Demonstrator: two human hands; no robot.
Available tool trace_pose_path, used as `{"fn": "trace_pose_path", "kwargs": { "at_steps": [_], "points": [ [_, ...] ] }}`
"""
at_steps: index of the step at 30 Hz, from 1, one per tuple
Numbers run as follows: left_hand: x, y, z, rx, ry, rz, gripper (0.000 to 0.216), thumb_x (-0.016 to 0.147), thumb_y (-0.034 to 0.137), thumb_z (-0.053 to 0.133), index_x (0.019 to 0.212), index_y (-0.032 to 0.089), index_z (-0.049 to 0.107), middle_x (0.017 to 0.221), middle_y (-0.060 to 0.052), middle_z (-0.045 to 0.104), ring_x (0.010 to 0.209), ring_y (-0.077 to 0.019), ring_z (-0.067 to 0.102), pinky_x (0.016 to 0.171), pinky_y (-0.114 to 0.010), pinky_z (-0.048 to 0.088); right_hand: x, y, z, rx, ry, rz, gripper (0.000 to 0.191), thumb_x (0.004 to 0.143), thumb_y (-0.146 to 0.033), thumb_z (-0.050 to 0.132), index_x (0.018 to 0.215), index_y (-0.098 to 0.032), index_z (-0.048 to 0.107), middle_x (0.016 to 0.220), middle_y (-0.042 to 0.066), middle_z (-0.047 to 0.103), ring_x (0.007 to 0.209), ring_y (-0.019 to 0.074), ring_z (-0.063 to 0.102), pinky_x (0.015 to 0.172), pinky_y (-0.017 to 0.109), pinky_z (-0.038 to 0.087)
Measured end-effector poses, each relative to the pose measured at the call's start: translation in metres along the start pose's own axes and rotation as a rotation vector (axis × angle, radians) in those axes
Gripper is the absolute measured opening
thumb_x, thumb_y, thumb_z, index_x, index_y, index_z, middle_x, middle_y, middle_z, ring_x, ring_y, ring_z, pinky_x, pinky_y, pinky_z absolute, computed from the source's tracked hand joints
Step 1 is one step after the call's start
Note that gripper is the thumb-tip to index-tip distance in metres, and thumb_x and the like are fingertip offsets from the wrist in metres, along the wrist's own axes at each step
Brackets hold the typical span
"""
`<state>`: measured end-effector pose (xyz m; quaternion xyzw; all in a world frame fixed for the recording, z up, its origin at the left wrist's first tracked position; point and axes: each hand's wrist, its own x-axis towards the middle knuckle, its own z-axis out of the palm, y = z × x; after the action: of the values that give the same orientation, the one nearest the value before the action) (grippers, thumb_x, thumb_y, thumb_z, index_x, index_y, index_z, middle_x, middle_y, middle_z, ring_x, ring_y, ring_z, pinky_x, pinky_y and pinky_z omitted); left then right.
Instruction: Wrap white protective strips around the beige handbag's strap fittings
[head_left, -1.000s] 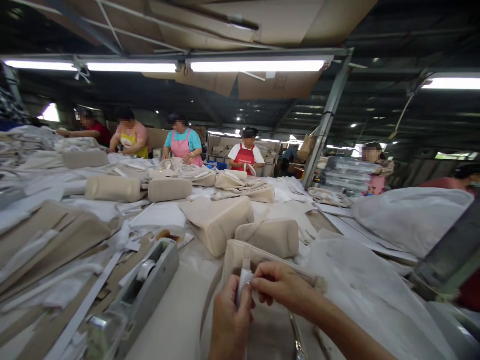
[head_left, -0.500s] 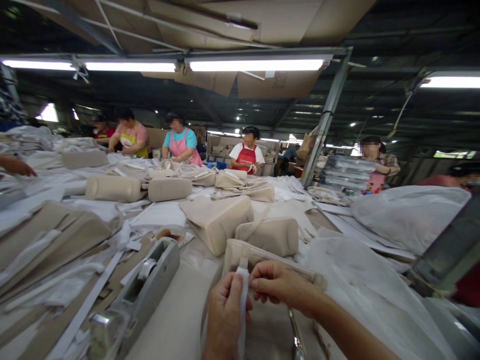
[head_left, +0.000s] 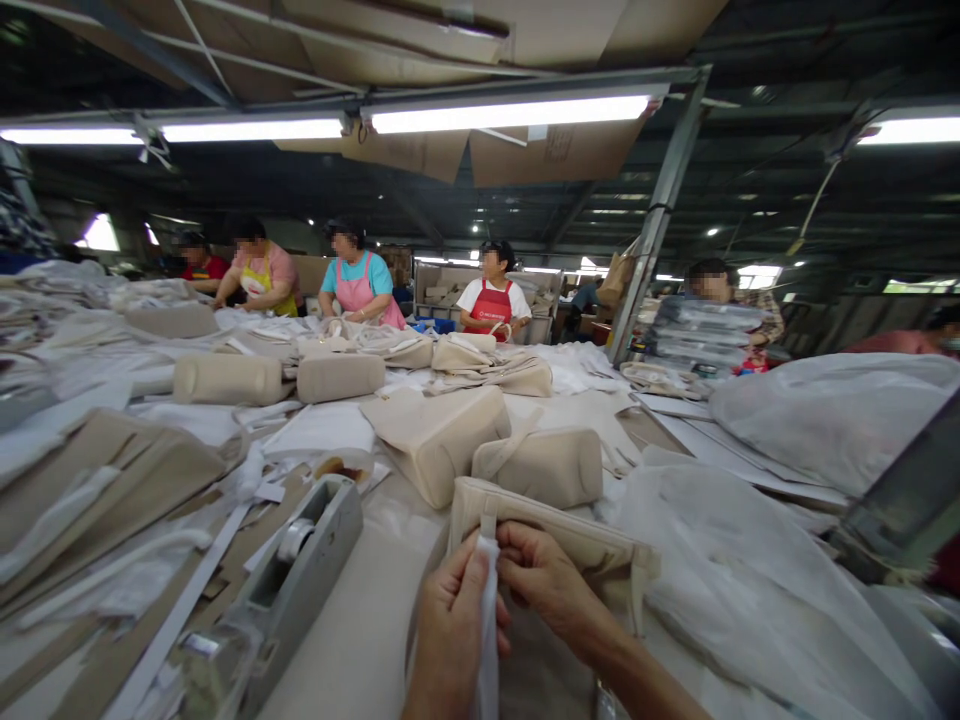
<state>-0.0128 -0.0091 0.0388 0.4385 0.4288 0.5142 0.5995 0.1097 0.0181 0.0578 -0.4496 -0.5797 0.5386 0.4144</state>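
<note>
My left hand [head_left: 452, 625] is closed around a bag strap covered in white wrapping [head_left: 488, 625], its thumb lying along the front. The strap's bare beige top [head_left: 488, 522] joins the beige handbag [head_left: 551, 510] lying in front of me. My right hand [head_left: 546, 580] is closed in a pinch at the upper end of the wrapping, just below that joint. Its fingertips are partly hidden behind the strap. Part of the bag's body is covered by my hands and forearm. Left of my hands stands a grey tape dispenser [head_left: 300, 570].
More beige handbags [head_left: 442, 440] lie beyond my hands. Beige pieces and white strips [head_left: 172, 600] cover the left side. A translucent plastic sheet [head_left: 720, 570] spreads at the right, near a grey machine part [head_left: 900, 500]. Several co-workers, one in a red apron [head_left: 493, 308], are across the table.
My right hand has moved slightly left and down, its fingers now against the wrapped strap. The metal-looking bar below it is mostly out of sight. My left hand keeps its hold.
</note>
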Motion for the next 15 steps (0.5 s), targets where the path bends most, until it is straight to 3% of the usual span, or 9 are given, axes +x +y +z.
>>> {"fn": "trace_pose_path", "kwargs": {
  "at_steps": [8,15],
  "points": [
    [-0.001,-0.001,0.000,0.154,0.048,0.138,0.058,0.083,0.062,0.051,0.119,0.017,0.062,0.056,0.005,0.049,0.047,-0.0102,0.046,0.042,-0.019,0.039,-0.004,0.004,0.010,0.107,0.145,-0.056,0.039,0.068,-0.052,0.074,0.067,-0.018,0.054,0.046,-0.008,0.048,0.044,0.0084,0.040,0.046,0.022,0.028],
    [0.000,0.001,-0.002,0.178,0.104,0.180,0.057,0.081,0.058,0.056,0.120,0.017,0.065,0.055,0.002,0.056,0.052,-0.0144,0.049,0.049,-0.023,0.043,-0.002,0.013,0.019,0.164,0.209,-0.110,0.040,0.068,-0.055,0.074,0.069,-0.019,0.057,0.046,-0.006,0.053,0.040,0.0107,0.045,0.042,0.023,0.037]
  ]
}}
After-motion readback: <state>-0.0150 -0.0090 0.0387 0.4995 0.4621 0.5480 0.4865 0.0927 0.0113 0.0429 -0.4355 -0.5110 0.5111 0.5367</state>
